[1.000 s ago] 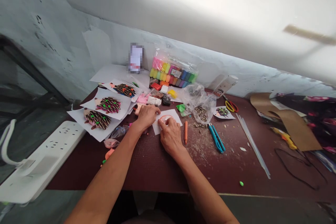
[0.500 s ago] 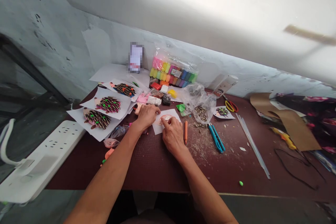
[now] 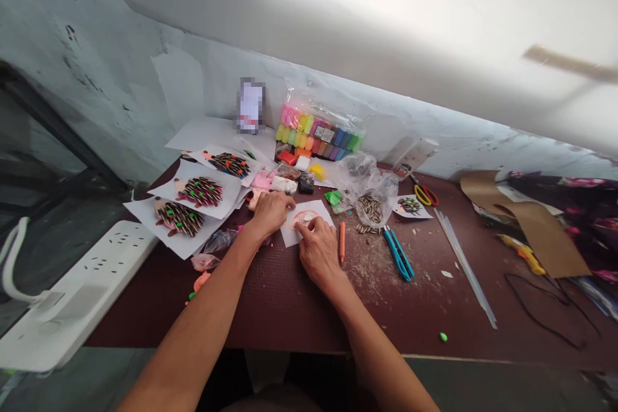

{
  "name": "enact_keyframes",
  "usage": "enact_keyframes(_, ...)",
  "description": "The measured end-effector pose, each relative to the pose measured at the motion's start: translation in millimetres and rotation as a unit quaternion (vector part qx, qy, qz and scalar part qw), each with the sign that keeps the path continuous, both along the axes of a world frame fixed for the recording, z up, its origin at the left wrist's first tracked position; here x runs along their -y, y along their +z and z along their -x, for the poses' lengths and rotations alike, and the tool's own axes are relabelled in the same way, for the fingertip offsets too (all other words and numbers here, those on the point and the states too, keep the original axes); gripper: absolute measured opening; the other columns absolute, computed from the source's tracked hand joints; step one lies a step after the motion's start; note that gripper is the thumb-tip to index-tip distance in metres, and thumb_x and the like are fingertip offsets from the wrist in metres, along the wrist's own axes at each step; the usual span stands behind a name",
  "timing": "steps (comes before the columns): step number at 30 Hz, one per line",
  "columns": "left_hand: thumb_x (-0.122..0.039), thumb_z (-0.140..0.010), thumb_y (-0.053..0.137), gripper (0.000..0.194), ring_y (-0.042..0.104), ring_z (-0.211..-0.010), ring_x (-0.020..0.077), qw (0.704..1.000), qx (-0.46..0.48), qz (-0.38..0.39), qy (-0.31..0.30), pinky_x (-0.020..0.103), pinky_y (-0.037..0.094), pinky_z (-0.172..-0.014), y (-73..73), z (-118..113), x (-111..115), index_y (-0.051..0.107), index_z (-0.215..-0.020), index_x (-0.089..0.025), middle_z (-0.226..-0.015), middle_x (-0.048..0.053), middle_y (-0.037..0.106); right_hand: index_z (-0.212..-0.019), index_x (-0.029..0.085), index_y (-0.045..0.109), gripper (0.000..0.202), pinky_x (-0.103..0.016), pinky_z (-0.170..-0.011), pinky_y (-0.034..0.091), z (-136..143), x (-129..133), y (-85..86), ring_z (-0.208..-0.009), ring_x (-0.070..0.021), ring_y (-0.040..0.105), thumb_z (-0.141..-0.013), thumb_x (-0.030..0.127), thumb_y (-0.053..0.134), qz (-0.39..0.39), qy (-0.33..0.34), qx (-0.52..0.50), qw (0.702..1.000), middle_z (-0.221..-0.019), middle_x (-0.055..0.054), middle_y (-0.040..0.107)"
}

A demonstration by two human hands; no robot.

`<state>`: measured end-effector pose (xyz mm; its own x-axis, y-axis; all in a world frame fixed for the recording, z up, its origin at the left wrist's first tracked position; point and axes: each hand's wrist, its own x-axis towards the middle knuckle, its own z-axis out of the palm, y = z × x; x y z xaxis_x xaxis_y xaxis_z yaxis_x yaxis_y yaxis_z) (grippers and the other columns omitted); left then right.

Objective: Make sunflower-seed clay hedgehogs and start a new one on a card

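A small white sheet of paper lies in front of me with an orange oval outline drawn on it; pale material seems to lie inside the outline. My right hand is bent over the lower part of this drawing, its fingers drawn together and the tips touching down there. Whatever its fingertips may hold is too small to see. My left hand rests at the sheet's upper left edge with curled fingers, and its palm side is hidden. To the right of the sheet lies an orange marker.
Left are sheets with seed-covered hedgehog figures. Packs of coloured clay stand at the wall. A plastic bag of striped seeds, a teal utility knife, scissors, glue sticks and a power strip surround me.
My right hand's fingertips have shifted very slightly on the drawing, so a little more of the outline shows. My left hand stays in place.
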<state>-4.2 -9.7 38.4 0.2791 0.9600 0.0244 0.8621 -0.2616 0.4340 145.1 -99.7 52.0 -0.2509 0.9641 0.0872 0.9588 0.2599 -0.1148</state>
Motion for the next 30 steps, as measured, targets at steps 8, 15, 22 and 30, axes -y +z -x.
enact_keyframes(8, -0.018, -0.091, 0.054, 0.028, 0.067, -0.107, 0.0252, 1.0, -0.004, 0.0, 0.002, 0.037, 0.046, -0.095, 0.8, 0.3, 0.4, 0.079, -0.101, -0.025, -0.109, 0.008, 0.077, -0.124, 0.022, 0.067, 0.033, -0.034, -0.077, 0.029, 3.7, 2.3, -0.9, -0.091, -0.0229, 0.048, -0.098, 0.019, 0.047, 0.002, 0.018, 0.034, 0.999, -0.105, -0.011, 0.058)
enact_keyframes(15, -0.016, -0.09, 0.054, 0.029, 0.067, -0.107, 0.0262, 1.0, 0.001, -0.002, 0.005, 0.037, 0.046, -0.094, 0.2, 0.2, 0.2, 0.08, -0.101, -0.025, -0.109, 0.009, 0.077, -0.123, 0.024, 0.069, 0.035, -0.033, -0.08, 0.03, -4.4, 2.5, -2.8, -0.094, -0.0214, 0.049, -0.096, 0.015, 0.049, -0.024, 0.009, -0.009, 1.0, -0.104, -0.009, 0.059)
enact_keyframes(22, -0.017, -0.09, 0.054, 0.029, 0.067, -0.106, 0.0257, 1.0, -0.002, -0.005, -0.001, 0.037, 0.046, -0.094, -1.4, 0.7, -0.8, 0.08, -0.101, -0.025, -0.109, 0.008, 0.077, -0.128, 0.026, 0.066, 0.035, -0.033, -0.08, 0.03, -2.6, 7.8, -3.7, -0.094, -0.0221, 0.049, -0.1, 0.019, 0.047, -0.023, 0.054, 0.02, 0.998, -0.108, -0.01, 0.058)
enact_keyframes(30, -0.017, -0.089, 0.056, 0.028, 0.067, -0.106, 0.0249, 1.0, 0.011, -0.003, 0.002, 0.036, 0.046, -0.095, -2.9, 1.5, -1.0, 0.08, -0.101, -0.026, -0.109, 0.008, 0.077, -0.124, 0.025, 0.068, 0.032, -0.034, -0.079, 0.03, 1.0, 10.4, -2.6, -0.093, -0.0234, 0.048, -0.101, 0.021, 0.046, -0.017, 0.043, 0.057, 0.997, -0.102, -0.011, 0.058)
